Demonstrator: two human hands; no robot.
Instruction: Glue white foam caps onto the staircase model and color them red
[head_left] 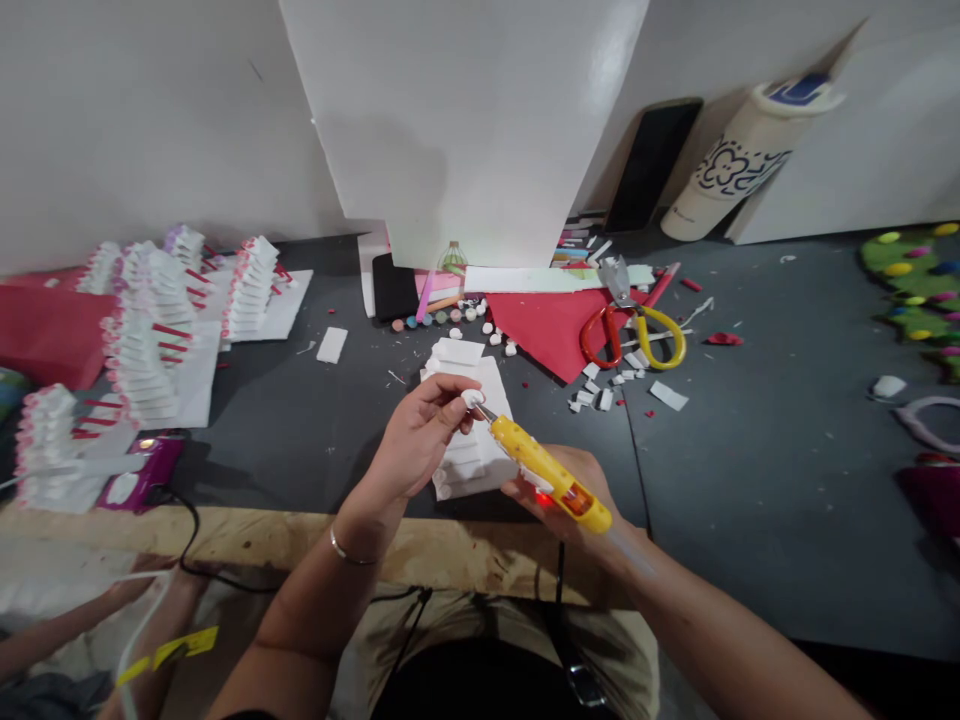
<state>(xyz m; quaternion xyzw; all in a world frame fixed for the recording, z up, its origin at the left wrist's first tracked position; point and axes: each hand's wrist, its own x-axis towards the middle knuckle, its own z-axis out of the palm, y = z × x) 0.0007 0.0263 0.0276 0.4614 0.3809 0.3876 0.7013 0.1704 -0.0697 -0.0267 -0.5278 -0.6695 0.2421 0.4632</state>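
Observation:
My left hand [424,432] pinches a small white rolled piece [472,398] between thumb and fingers. In my right hand [574,485] is a yellow glue gun [547,470] with a red light glowing near the grip. Its metal tip touches or nearly touches the white piece. Beneath both hands lies a white board [491,385] with folded white strips on it, partly hidden by my left hand. Small white rolls [510,348] lie just beyond the board, and small white scraps [604,400] are to its right.
Red-and-yellow-handled scissors [660,338] rest on red paper [536,325]. White folded models [139,350] stand at the left, near a purple device [146,475] with a cable. A bottle [739,165] and a phone [652,165] lean at the back. Another person's arms [142,620] show at lower left.

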